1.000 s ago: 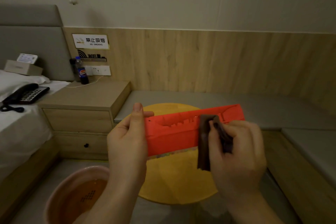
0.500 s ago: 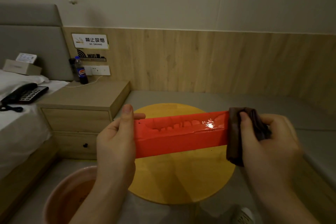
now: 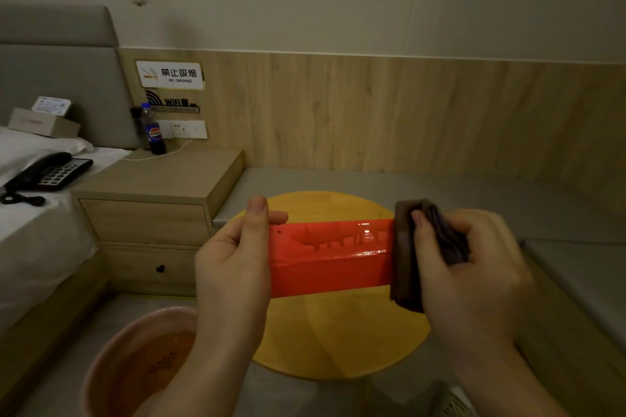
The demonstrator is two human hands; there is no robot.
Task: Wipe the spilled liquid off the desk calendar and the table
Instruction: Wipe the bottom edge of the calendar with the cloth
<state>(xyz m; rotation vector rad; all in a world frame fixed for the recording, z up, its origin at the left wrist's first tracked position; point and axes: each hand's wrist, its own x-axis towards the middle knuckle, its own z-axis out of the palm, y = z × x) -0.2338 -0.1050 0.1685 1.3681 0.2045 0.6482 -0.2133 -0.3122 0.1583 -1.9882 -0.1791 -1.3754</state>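
Observation:
I hold a red desk calendar (image 3: 330, 257) level in the air above a round yellow table (image 3: 342, 338). My left hand (image 3: 233, 257) grips its left end, thumb on top. My right hand (image 3: 464, 267) presses a folded dark brown cloth (image 3: 406, 257) around the calendar's right end, which the cloth hides. Wet glints show on the calendar's top face just left of the cloth.
A pink basin (image 3: 111, 366) holding brownish liquid sits on the floor at lower left. A wooden nightstand (image 3: 152, 206) with a cola bottle (image 3: 154, 130) stands left of the table. A bed with a black telephone (image 3: 47, 171) is far left. A grey bench (image 3: 474, 200) runs behind and right.
My right hand slid the cloth along the calendar from near its middle to its right end, and it stays there now. The calendar has levelled out and my left hand shifted slightly left.

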